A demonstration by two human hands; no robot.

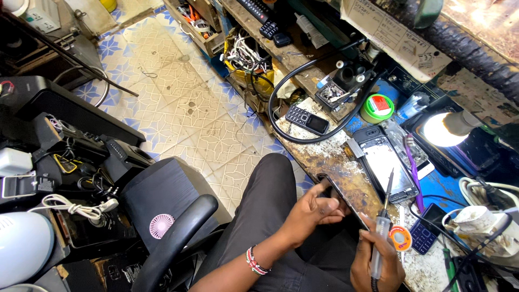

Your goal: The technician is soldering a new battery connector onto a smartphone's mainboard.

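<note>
The left hand (316, 208) grips a dark phone (346, 200) at its near edge over the lap, long axis running away up-left, while the right hand (378, 265), just beside, clasps a soldering iron (383, 227) pointing up past the phone.

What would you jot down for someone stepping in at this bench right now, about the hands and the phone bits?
Left hand: holds a thin dark phone panel on edge at the front edge of the workbench.
Right hand: grips a soldering iron, tip pointing up and away, near the panel.
Nearby: an opened smartphone lies flat on the bench, a purple tool beside it; small orange solder reel by the right hand; keypad phone further back; lamp lit.
Done: smartphone is opened.
Left: the iron's tip touches nothing yet.
</note>
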